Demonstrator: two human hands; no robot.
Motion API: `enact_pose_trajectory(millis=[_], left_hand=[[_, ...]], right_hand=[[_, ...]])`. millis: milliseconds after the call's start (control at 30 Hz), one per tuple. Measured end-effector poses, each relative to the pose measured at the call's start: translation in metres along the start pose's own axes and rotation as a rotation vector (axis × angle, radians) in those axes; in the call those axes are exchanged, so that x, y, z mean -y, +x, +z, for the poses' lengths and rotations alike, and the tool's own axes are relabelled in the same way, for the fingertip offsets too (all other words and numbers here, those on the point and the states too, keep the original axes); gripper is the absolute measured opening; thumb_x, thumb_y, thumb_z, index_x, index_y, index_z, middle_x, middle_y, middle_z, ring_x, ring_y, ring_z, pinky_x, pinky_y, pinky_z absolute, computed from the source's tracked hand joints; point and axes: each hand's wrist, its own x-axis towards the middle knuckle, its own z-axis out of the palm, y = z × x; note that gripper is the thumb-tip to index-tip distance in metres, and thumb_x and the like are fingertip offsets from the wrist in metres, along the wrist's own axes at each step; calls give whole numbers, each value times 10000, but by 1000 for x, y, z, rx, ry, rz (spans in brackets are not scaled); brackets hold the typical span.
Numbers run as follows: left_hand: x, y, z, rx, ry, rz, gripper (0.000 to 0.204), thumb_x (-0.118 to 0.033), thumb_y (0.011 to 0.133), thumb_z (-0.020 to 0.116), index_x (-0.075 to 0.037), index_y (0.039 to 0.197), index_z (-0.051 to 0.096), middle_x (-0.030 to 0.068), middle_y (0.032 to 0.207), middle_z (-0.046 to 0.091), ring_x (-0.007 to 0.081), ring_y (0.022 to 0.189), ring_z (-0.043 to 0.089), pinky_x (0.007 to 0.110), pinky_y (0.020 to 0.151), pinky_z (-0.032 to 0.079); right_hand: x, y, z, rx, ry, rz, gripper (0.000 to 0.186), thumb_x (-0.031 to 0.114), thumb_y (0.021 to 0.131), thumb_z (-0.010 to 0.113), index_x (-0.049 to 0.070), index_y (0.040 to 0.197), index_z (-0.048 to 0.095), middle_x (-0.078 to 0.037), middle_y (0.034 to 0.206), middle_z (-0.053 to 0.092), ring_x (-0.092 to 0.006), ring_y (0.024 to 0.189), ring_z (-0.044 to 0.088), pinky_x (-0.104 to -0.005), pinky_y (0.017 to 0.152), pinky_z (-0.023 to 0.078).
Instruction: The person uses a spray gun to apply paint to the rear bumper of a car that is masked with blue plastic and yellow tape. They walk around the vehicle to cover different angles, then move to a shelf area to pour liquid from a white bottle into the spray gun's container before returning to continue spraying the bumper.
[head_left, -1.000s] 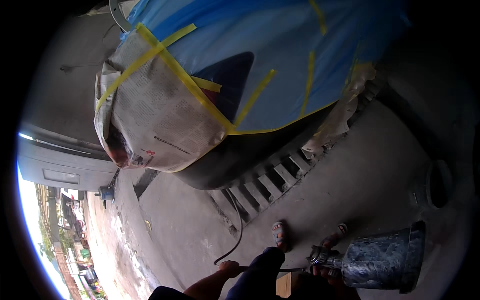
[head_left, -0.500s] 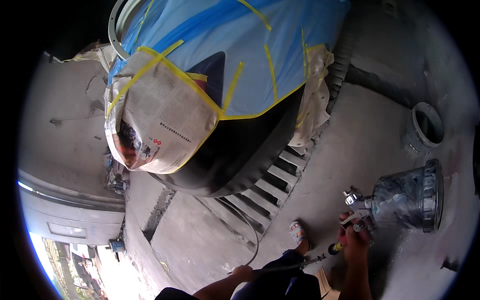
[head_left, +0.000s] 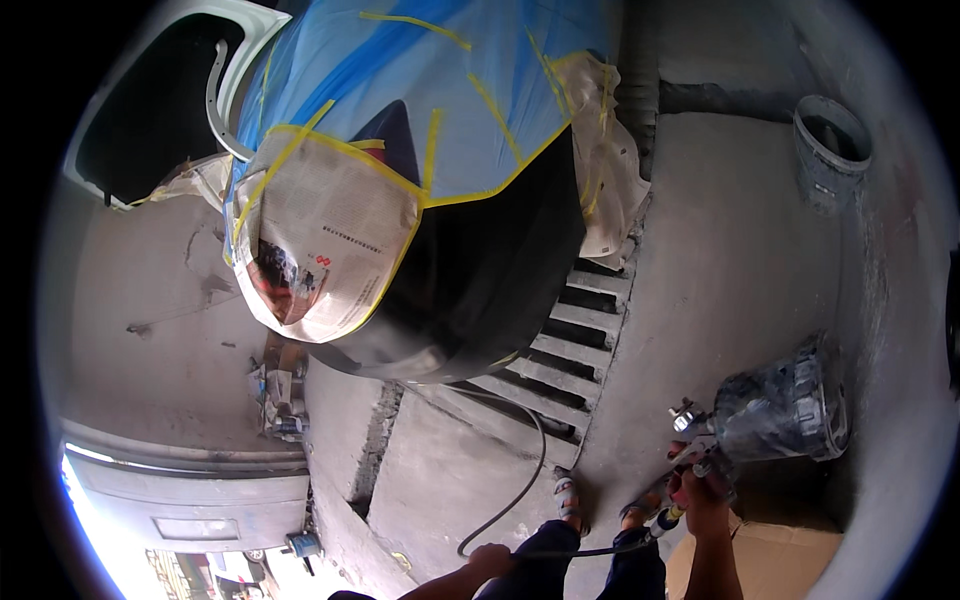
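My left hand is closed on the black hose at the lower middle. At lower right, my right hand grips a spray gun whose large, paint-smeared cup lies sideways, the hose joined below it. Ahead stands a vehicle with a bare dark bumper, masked by newspaper, blue plastic sheet and yellow tape. Neither hand touches the vehicle.
A slotted drain runs beside the vehicle. A grimy bucket stands upper right, cardboard lower right. An open white door juts at upper left; a pale panel fills lower left. My feet stand near the drain.
The view has turned, bringing the door and bucket further in. My right hand and spray gun have risen from the bottom edge. My left hand still holds the hose.
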Motion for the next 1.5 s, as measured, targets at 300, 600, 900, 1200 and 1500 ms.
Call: enact_pose_trajectory(millis=[300, 600, 900, 1200, 1500], left_hand=[[54, 42, 83, 134, 23, -47, 490, -470, 830, 501, -32, 990, 654, 211, 1030, 633, 372, 1007, 597, 463, 872, 470], [74, 103, 125, 159, 25, 165, 386, -387, 826, 493, -40, 853, 659, 229, 894, 643, 404, 874, 619, 502, 792, 482], [67, 180, 123, -68, -39, -96, 318, -369, 812, 522, -65, 861, 603, 178, 871, 648, 367, 854, 625, 480, 741, 486], [44, 279, 76, -678, 141, 37, 176, -294, 764, 606, -134, 690, 598, 76, 735, 615, 283, 748, 608, 436, 652, 488], [22, 323, 44, -733, 305, -28, 203, -318, 783, 580, -121, 739, 608, 89, 766, 627, 282, 776, 612, 436, 671, 487]], right_hand=[[-121, 0, -6, -362, 162, -13, 314, 178, 906, 526, 61, 1197, 528, -43, 1036, 615, -66, 648, 506, -232, 596, 447], [-301, 34, -14, -363, 272, -19, 285, 204, 886, 569, 112, 1150, 516, -56, 1112, 619, -90, 634, 530, -237, 550, 453], [-425, 170, -13, -214, 465, -38, 275, 304, 881, 590, 121, 1082, 547, -32, 1061, 637, -89, 608, 547, -245, 520, 442], [-481, 286, -33, -202, 584, -156, 264, 369, 873, 602, 124, 970, 623, 32, 868, 627, -80, 577, 538, -238, 511, 439], [-493, 352, -23, -154, 671, -291, 256, 357, 873, 617, 122, 972, 623, 36, 840, 615, -71, 577, 531, -214, 494, 424]])
